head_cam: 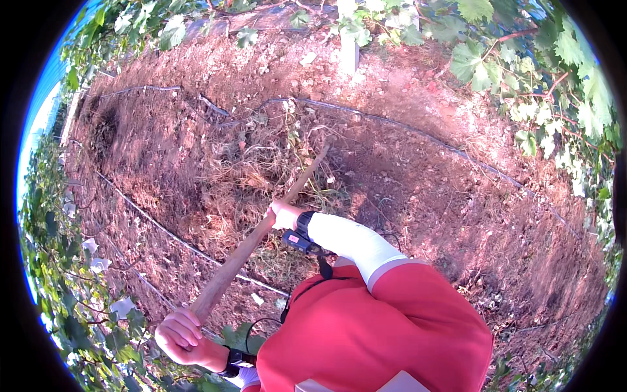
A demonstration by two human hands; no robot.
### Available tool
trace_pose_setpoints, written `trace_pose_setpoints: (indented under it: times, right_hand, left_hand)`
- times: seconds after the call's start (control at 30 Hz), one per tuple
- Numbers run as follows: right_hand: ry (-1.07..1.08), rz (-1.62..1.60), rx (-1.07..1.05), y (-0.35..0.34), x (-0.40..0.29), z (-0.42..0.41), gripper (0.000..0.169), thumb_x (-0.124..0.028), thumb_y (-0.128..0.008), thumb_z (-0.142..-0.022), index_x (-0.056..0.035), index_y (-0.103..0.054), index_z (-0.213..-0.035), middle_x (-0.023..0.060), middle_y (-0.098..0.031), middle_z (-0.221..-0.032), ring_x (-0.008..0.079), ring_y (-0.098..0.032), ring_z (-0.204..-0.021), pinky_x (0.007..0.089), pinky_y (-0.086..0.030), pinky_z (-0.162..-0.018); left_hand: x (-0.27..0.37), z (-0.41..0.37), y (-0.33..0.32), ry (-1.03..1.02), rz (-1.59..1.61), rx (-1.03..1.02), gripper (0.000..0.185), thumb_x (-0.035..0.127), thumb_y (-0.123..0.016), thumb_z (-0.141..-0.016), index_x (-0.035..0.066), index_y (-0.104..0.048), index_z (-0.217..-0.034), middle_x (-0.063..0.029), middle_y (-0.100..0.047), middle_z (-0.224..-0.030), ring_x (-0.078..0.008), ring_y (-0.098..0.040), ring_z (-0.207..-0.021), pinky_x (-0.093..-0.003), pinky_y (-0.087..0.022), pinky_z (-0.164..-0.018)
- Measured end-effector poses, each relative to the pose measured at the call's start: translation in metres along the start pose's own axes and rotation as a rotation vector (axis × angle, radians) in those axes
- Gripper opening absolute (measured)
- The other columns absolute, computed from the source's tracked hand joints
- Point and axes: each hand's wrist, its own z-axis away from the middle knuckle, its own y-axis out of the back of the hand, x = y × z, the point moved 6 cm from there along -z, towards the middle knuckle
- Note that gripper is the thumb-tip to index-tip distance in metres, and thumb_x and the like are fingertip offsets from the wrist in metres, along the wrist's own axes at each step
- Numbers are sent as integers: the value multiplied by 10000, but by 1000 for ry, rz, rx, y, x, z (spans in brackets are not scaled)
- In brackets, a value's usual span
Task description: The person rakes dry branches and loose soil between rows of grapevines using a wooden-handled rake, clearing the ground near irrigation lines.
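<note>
A long wooden tool handle (pixel 235 255) runs diagonally from the lower left to the middle of the view. My left hand (pixel 181 338) is wrapped around its near end, beside vine leaves. Farther along the shaft, my right hand (pixel 285 215) grips it at about mid-length. The far end tilts down to a heap of dry grass and weeds (pixel 254 171) on reddish soil. Whatever head the tool has there cannot be made out. A small black device (pixel 300 241) hangs by my right wrist, and a dark band (pixel 240 360) circles the left one.
A dark irrigation hose (pixel 401 125) crosses the soil beyond the heap. Another pale line (pixel 152 220) runs on the near left. A white post (pixel 349 49) stands at the top. Grapevine leaves (pixel 470 63) overhang the top right, with more foliage (pixel 73 328) and white pieces (pixel 122 306) at left.
</note>
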Motion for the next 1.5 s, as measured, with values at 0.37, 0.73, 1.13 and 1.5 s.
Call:
trace_pose_setpoints:
  times: [0.37, 0.73, 1.13, 1.5]
  right_hand:
    - [45, 316, -129, -18, 17, 5, 84, -106, -439, -757, -72, -472, -689, 65, -506, -654, 212, -515, -650, 365, -413, -618]
    - [114, 51, -287, -19, 27, 81, 161, -140, -396, -841, -65, -366, -980, 88, -477, -885, 217, -497, -869, 420, -379, -822]
    - [106, -97, -92, 21, -1, 60, 107, -127, -464, -822, -80, -438, -915, 67, -556, -767, 207, -567, -724, 430, -437, -736]
    - [50, -344, -103, 21, 11, 76, 89, -127, -451, -817, -57, -396, -810, 53, -442, -659, 180, -487, -571, 398, -491, -667]
  left_hand:
    - [31, 17, -25, -142, -242, 0, 302, 141, -369, -839, 108, -311, -544, -3, -353, -378, -99, -358, -306, -239, -348, -363]
    - [45, -15, 60, -46, 235, 135, 364, 142, -321, -910, 153, -292, -547, 36, -247, -441, -69, -250, -399, -233, -276, -480]
    - [-20, -23, 85, 201, 225, 610, 353, 134, -384, -880, 150, -283, -542, 20, -230, -464, -94, -222, -444, -264, -297, -520]
    - [-6, -34, 47, 69, 302, 143, 341, 166, -365, -899, 149, -320, -562, 33, -270, -405, -58, -236, -351, -200, -257, -416]
